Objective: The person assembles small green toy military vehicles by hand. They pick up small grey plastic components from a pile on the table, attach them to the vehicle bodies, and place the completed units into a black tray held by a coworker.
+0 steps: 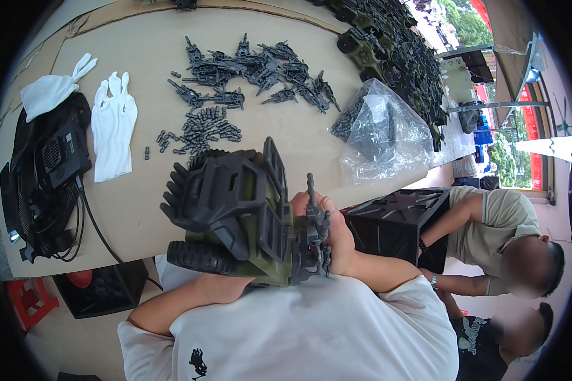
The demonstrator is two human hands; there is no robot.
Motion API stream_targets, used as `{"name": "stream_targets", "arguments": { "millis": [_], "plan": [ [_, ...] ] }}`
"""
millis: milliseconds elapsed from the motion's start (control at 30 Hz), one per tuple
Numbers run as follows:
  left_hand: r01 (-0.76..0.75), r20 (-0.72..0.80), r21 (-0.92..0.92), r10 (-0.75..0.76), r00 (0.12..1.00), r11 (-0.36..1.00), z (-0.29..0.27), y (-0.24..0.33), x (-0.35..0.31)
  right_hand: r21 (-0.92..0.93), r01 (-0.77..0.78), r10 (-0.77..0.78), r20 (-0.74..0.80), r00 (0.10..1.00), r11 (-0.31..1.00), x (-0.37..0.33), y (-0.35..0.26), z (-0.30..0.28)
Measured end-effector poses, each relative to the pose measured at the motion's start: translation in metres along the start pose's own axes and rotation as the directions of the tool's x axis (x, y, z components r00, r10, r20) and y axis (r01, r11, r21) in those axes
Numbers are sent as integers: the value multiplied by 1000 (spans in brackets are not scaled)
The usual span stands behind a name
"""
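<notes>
– nearest is the olive-green and black plastic toy vehicle (235, 197), between the white cloth shirt (299, 330) and the beige tabletop (292, 136). heavy?
– light for its bulk, i'd guess; stiff, not slippery. best held by the broad body.
– and the hands?
– left hand (235, 287) is mostly hidden by the vehicle; can't tell how closed. right hand (342, 244) seems curled round a slender dark-grey plastic gun piece (314, 222), likely fragile at its barrel.
– its looks?
– boxy, with barred black panels, knobbly tyres.

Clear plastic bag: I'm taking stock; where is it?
In the head view, the bag lies on the table, right of centre, beside the piled toy vehicles.
</notes>
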State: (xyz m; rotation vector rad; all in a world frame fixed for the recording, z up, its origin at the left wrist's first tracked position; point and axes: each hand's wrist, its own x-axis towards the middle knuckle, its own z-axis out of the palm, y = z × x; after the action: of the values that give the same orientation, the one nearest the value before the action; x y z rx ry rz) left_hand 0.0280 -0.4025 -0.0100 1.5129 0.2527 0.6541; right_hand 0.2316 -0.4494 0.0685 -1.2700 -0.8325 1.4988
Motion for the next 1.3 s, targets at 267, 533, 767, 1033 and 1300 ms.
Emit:
{"name": "stream_targets", "arguments": {
  "millis": [267,533,767,1033,1300],
  "plan": [
    [33,-43,-45,-35,998,998,-2,3,2,-181,-65,57,-48,997,981,4,-7,0],
    [-56,-315,-886,-508,802,461,-11,13,51,-210,35,-47,-49,998,977,28,-24,-18],
    [-51,-293,-921,-603,742,386,-15,18,63,-164,-131,122,-63,990,978,45,-43,-22],
    [17,-284,-897,-606,743,442,-4,23,71,-157,-248,263,89,961,956,56,-39,-7],
    [36,-322,-842,-555,767,538,0,28,70,-143,-125,138,82,987,982,47,-36,-8]
  ]
}}
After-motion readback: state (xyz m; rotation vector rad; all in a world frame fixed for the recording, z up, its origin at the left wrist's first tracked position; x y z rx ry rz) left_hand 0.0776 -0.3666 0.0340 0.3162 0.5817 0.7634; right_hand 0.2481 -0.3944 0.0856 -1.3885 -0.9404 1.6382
